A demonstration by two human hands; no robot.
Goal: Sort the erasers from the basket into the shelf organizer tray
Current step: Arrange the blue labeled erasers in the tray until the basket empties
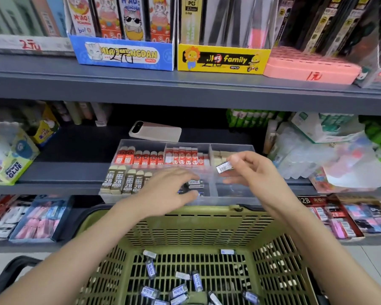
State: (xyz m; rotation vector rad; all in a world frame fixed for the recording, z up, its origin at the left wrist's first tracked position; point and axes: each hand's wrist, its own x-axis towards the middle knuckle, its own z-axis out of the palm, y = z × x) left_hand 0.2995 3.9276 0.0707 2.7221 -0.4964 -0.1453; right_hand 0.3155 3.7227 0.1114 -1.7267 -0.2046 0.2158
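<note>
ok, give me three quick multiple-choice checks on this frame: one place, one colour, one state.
1. Where does the phone lie?
A. on the floor
B. on the shelf behind the tray
C. inside the yellow box

2. What colour is the basket?
A. red
B. blue
C. olive green

3. What is the right hand doing?
A. pinching an eraser
B. lying flat on the floor
C. gripping the phone

Answers:
1 B: it lies flat just behind the tray's back wall.
2 C: its slotted walls are olive green.
3 A: thumb and fingertips pinch a barcoded eraser above the tray.
</note>
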